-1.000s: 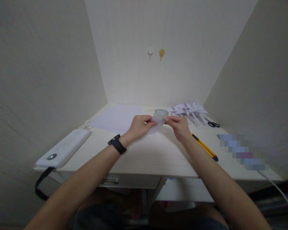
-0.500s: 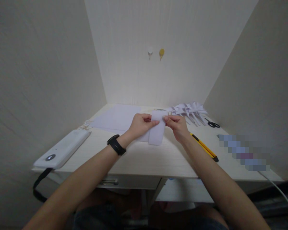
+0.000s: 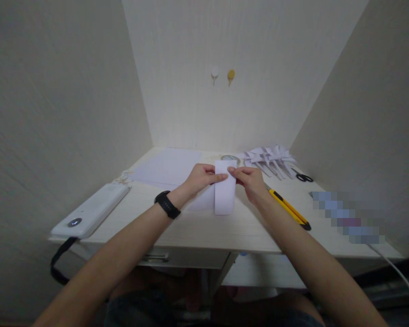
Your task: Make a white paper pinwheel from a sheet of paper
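Both hands hold one folded white paper strip upright over the middle of the desk. My left hand, with a black watch on its wrist, pinches the strip's top left edge. My right hand pinches the top right edge. The strip hangs down with its lower end near the desk surface. A tape roll lies just behind the hands, partly hidden by the paper.
A stack of white sheets lies at the back left. Several folded paper pieces and black scissors sit at the back right. A yellow utility knife lies right of my right hand. A white device with a black strap rests at the desk's left edge.
The paper was bunched small between my fingers a second ago. It has since unfolded into a longer strip that hangs down, and both hands have shifted slightly right.
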Demonstrator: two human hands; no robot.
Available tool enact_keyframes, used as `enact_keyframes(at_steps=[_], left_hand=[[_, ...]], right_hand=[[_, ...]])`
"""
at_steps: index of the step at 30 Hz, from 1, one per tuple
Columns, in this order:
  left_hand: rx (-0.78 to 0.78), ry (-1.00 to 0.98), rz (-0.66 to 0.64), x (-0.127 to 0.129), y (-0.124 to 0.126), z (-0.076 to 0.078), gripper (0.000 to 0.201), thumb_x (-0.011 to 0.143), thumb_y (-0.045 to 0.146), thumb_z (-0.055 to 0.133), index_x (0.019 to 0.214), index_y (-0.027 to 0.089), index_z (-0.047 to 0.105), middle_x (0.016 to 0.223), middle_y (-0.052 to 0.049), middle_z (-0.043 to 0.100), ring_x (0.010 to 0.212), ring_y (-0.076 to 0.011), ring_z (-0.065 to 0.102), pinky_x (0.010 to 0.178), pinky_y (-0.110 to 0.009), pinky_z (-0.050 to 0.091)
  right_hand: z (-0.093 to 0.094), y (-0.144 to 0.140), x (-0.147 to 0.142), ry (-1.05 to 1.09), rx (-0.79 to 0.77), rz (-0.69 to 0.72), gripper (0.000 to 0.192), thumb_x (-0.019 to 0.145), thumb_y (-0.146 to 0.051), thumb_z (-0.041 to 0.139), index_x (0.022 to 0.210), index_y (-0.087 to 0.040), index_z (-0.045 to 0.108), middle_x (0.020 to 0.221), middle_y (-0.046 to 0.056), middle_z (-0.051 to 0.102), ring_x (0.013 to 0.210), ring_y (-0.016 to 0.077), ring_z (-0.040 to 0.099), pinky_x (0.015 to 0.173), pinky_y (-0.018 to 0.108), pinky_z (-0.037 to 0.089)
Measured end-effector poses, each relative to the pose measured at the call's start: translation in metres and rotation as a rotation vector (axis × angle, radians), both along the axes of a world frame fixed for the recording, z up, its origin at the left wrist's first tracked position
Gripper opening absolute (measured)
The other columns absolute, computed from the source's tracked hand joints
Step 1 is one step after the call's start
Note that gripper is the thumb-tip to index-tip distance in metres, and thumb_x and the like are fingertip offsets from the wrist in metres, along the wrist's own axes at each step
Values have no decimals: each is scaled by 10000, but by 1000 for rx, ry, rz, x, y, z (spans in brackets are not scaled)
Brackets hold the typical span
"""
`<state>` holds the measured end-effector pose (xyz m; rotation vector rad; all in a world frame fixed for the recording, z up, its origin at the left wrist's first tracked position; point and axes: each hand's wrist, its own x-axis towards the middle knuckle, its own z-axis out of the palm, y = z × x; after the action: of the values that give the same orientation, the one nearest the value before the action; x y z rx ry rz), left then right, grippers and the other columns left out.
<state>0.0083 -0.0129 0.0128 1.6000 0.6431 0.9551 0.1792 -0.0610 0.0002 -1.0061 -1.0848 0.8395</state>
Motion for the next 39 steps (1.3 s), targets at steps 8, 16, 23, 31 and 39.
enact_keyframes(at_steps=[8, 16, 23, 31, 39], left_hand=[[-19, 34, 29, 0, 0, -1, 310, 600, 354, 858, 672, 101, 693, 675, -45, 665, 584, -112, 545, 567, -251, 398], [-19, 98, -9, 1, 0, -2, 308, 582, 333, 858, 572, 116, 639, 556, 20, 549, 517, -72, 431, 515, -231, 293], [-69, 45, 42, 2, 0, -3, 290, 576, 325, 850, 603, 118, 649, 570, 17, 564, 503, -74, 437, 500, -237, 290], [-121, 25, 90, 2, 4, -6, 269, 577, 312, 846, 634, 122, 664, 571, 5, 577, 490, -77, 438, 492, -239, 293], [-128, 1, 99, 1, 7, -8, 343, 575, 333, 853, 551, 150, 563, 507, 47, 470, 464, -62, 385, 475, -235, 237]], right_hand=[[-3, 0, 0, 16, -27, 63, 383, 544, -491, 872, 537, -159, 682, 565, 7, 616, 552, 124, 532, 544, 276, 469], [-2, 2, -1, 89, -57, 4, 327, 541, -452, 852, 584, -169, 694, 603, 12, 642, 558, 135, 534, 547, 290, 470], [-4, 2, -2, 49, -130, 28, 426, 526, -547, 852, 602, -156, 699, 599, 30, 658, 549, 144, 564, 546, 293, 484], [-4, -1, -6, 12, -195, 70, 457, 490, -554, 870, 580, -143, 691, 601, 41, 659, 542, 129, 553, 541, 280, 475], [-6, -1, -5, 17, -231, 101, 445, 497, -523, 884, 602, -133, 697, 610, 53, 680, 544, 132, 577, 527, 260, 477]])
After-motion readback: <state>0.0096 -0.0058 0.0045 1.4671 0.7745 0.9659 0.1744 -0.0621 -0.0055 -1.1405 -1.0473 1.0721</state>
